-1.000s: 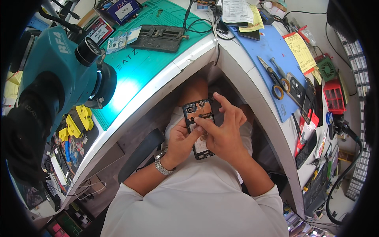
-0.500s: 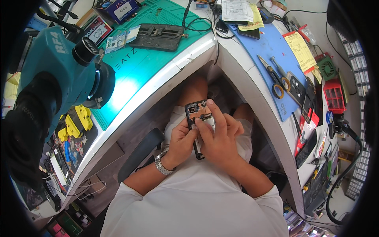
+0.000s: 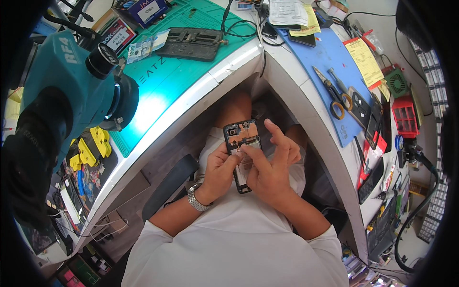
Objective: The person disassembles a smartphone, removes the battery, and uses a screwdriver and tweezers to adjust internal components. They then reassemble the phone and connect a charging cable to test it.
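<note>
An opened smartphone (image 3: 248,135) lies over my lap, tilted slightly. Its back is off, baring a copper-coloured board area, a camera at the upper left and a pale battery. My left hand (image 3: 218,173) is closed around the phone's left edge, its thumb lying over the inside. From the right, my right hand (image 3: 274,173) reaches over the lower half; one fingertip touches the inside near the middle, just below the copper part. Another finger is stretched out, clear of the phone's upper right edge. Part of the battery is hidden under this hand.
A teal microscope (image 3: 57,86) lights the green mat (image 3: 191,86) on the left bench, where a dark phone holder (image 3: 191,44) lies. Scissors (image 3: 330,91) rest on the blue mat (image 3: 311,62) at right. A chair armrest (image 3: 173,184) stands by my left arm.
The outstretched finger of my right hand has lifted off the phone's top and swung right. The pressing finger has shifted slightly; my left hand keeps its hold.
</note>
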Action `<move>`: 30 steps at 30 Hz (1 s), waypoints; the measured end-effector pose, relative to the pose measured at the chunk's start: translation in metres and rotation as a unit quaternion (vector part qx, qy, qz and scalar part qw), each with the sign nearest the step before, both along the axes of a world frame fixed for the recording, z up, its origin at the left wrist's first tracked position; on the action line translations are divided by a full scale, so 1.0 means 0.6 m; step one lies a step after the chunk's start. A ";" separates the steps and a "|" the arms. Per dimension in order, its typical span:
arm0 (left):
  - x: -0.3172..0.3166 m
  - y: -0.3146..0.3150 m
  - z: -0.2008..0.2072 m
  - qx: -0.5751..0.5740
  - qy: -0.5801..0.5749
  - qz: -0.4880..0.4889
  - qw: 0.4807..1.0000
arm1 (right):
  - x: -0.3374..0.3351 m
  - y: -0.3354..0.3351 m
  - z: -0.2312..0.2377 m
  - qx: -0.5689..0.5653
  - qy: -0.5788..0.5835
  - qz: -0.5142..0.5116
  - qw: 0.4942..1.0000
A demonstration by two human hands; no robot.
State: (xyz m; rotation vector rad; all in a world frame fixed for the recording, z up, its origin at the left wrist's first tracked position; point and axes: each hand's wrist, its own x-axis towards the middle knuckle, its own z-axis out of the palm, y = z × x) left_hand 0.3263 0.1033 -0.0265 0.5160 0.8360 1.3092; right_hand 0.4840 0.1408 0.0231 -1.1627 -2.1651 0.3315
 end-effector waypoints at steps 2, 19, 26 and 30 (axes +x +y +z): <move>0.001 -0.001 -0.001 -0.004 0.002 -0.002 1.000 | 0.001 0.001 -0.004 0.013 -0.008 0.000 1.000; 0.002 -0.003 0.004 0.037 0.048 -0.011 0.998 | -0.012 -0.004 -0.016 0.121 -0.064 -0.016 0.990; -0.001 -0.005 -0.004 0.024 0.045 -0.015 0.999 | -0.019 -0.006 -0.016 0.081 -0.027 -0.031 0.996; 0.003 -0.003 0.001 0.011 0.026 0.007 1.000 | -0.012 -0.004 -0.015 0.084 -0.034 -0.023 0.996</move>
